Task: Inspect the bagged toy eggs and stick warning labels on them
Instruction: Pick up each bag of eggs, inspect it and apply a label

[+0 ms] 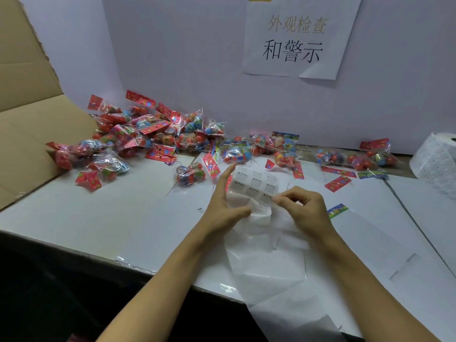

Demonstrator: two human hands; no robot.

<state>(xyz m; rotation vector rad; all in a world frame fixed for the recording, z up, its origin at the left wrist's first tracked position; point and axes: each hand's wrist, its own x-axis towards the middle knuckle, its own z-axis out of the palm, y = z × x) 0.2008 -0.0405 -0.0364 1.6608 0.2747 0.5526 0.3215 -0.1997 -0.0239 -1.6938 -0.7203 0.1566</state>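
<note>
A strip of white backing paper with several printed warning labels [254, 185] hangs over the white table between my hands. My left hand [223, 206] holds the strip's left edge, thumb on the paper and forefinger pointing up. My right hand [302, 208] pinches a label at the strip's right edge with thumb and fingertips. Bagged toy eggs [138, 139] with red header cards lie heaped at the back left. More bags [266, 149] lie just beyond the strip, and a few bags [357, 159] sit at the back right.
An open cardboard box [29, 114] stands at the left. A roll of labels [436, 159] sits at the far right. A paper sign [296, 38] hangs on the white back wall. The table's front edge [138, 266] runs diagonally below my arms.
</note>
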